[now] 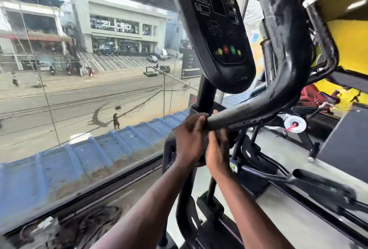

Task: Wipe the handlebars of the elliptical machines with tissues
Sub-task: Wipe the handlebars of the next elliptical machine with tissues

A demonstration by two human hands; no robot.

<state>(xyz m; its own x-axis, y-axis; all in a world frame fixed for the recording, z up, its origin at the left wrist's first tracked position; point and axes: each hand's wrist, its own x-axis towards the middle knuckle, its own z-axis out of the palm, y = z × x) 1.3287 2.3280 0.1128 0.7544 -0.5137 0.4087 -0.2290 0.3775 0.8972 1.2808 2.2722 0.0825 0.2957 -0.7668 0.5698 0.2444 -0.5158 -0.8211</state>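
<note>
A thick black handlebar (256, 107) of the elliptical curves down from the top right and ends near the frame's middle. My left hand (189, 139) grips that near end, fingers curled over the top and a fingertip showing past it. Just below the bar, my right hand (217, 153) has its fingers curled up towards the underside; whether it holds anything is blurred. No tissue is plainly visible in either hand. The black console (217, 29) with coloured buttons hangs above the hands.
A large glass window (79, 89) at the left looks onto a street and a blue roof. The elliptical's frame and pedal arms (318, 185) fill the lower right. Another machine (294, 125) and a yellow wall (350, 45) stand at the right.
</note>
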